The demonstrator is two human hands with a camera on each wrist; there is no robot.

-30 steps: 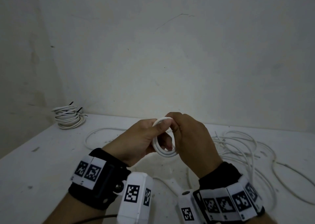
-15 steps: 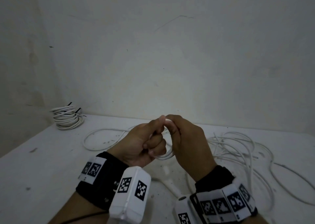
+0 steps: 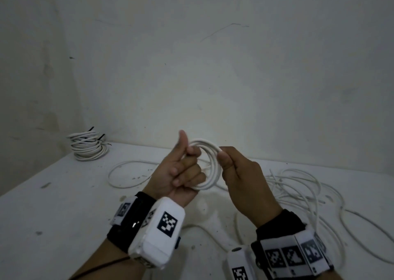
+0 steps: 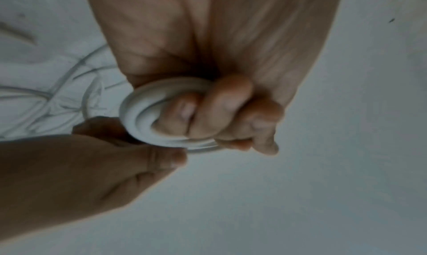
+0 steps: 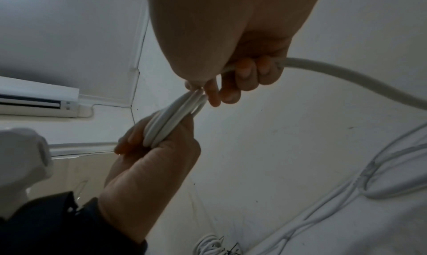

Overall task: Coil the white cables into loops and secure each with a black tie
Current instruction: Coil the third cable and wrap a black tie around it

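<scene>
We work over a white, scuffed table (image 3: 53, 194) that fills the near half of the head view. Across its right side lies a loose tangle of thin white cable (image 3: 298, 186), well apart from a finished stack of white coils with black tie ends (image 3: 87, 146) at the far left corner. Above the table's middle, our left hand (image 3: 181, 173) has its fingers curled through a small coil of thick white cable (image 3: 207, 166), thumb raised, so it grips the left side of the loops; our right hand (image 3: 238, 173) pinches the coil's right side between thumb and fingers. We judge the coiling to be under way, with no black tie on this coil yet. What could go wrong: the stiff loops may spring apart if either hold loosens while we reach for a tie, and the trailing cable could snag on the tangle and drag the coil out of shape. The right wrist view shows what the head view hides: the free cable run (image 5: 346, 76) leaving our right fingers (image 5: 245, 76) towards the right, and the loops seen edge-on. The left wrist view, though blurred, shows our left fingers (image 4: 219, 109) passing through the coil's centre.
</scene>
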